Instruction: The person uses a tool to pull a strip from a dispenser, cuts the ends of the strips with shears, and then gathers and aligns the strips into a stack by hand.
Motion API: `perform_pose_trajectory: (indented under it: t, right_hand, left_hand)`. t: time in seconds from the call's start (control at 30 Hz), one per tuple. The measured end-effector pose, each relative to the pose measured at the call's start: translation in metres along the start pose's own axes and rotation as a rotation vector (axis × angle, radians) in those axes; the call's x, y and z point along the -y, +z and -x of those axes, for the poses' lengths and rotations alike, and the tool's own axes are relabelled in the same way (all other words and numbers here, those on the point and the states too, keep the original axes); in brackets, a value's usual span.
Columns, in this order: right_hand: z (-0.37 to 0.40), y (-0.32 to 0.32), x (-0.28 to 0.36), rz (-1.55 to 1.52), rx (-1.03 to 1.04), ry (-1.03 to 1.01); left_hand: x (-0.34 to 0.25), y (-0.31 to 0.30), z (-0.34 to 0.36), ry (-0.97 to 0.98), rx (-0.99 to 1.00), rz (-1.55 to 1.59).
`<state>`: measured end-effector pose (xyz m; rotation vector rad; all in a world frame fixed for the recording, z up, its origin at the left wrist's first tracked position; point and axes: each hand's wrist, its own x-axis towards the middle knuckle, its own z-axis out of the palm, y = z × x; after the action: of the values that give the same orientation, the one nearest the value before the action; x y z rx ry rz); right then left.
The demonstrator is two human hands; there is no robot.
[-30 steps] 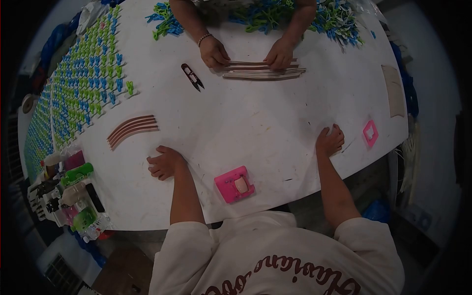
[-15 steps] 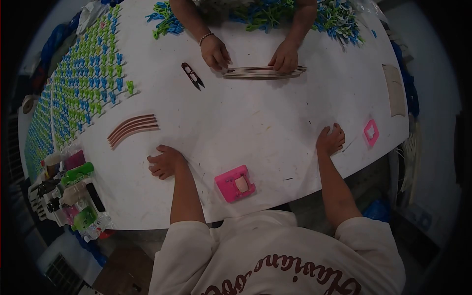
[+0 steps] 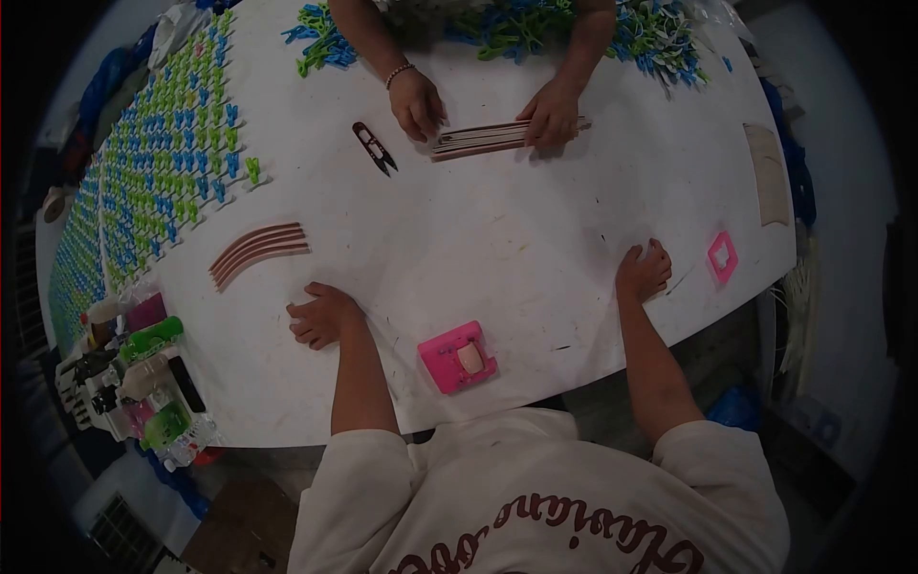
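Note:
My left hand rests on the white table, fingers loosely curled and apart, holding nothing visible; it is nearest to several curved brown strips. On the right, my right hand also lies on the tabletop, its thumb apart from bent fingers and nothing seen in it. A pink tape dispenser stands between my forearms. To the right of my right hand is a pink diamond-shaped piece. Across the table, a co-worker's two hands are on a bundle of long thin strips.
Dark thread snips lie near the co-worker. Rows of green and blue clips cover the left side, with more clips heaped at the far edge. Bottles and packets crowd the left front corner. A beige piece lies far right.
The co-worker's strips have turned and fanned slightly, showing brown faces, and the co-worker's hands have shifted a little. My hands have not moved.

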<state>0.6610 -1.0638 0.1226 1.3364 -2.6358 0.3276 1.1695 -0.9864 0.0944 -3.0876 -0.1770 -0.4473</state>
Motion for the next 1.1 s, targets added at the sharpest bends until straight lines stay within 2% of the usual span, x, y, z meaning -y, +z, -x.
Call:
perform_pose_trajectory:
  t: [0.57, 1.1]
  right_hand:
    - [0.0000, -0.0005, 0.0001, 0.001, -0.007, -0.007]
    - [-0.0007, 0.0001, 0.0004, 0.022, -0.005, -0.009]
  left_hand:
    - [-0.0022, -0.0086, 0.0008, -0.004, 0.041, 0.007]
    - [-0.0026, -0.0020, -0.0001, -0.013, -0.011, -0.004]
